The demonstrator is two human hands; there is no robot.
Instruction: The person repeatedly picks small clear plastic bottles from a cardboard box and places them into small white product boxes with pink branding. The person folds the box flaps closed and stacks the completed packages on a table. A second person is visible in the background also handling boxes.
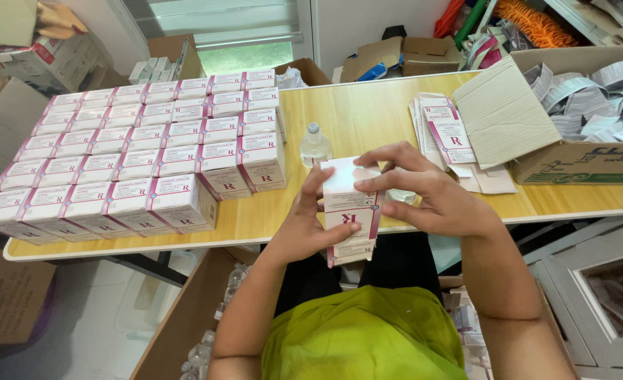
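Both hands hold one small white carton with pink trim (pixel 350 211) upright over the near edge of the wooden table (pixel 368 112). My left hand (pixel 311 222) grips its left side from below. On the carton's top flap rest the fingers of my right hand (pixel 424 190), which wraps the right side. A small clear bottle with a white cap (pixel 315 146) stands on the table just beyond the carton. Flat unfolded cartons (pixel 448 134) lie in a pile to the right.
A large block of filled white-and-pink cartons (pixel 150 151) covers the table's left half. An open cardboard box of folded paper leaflets (pixel 586 116) sits at the right. More cardboard boxes (pixel 16 295) and a box of bottles (pixel 206 345) stand on the floor.
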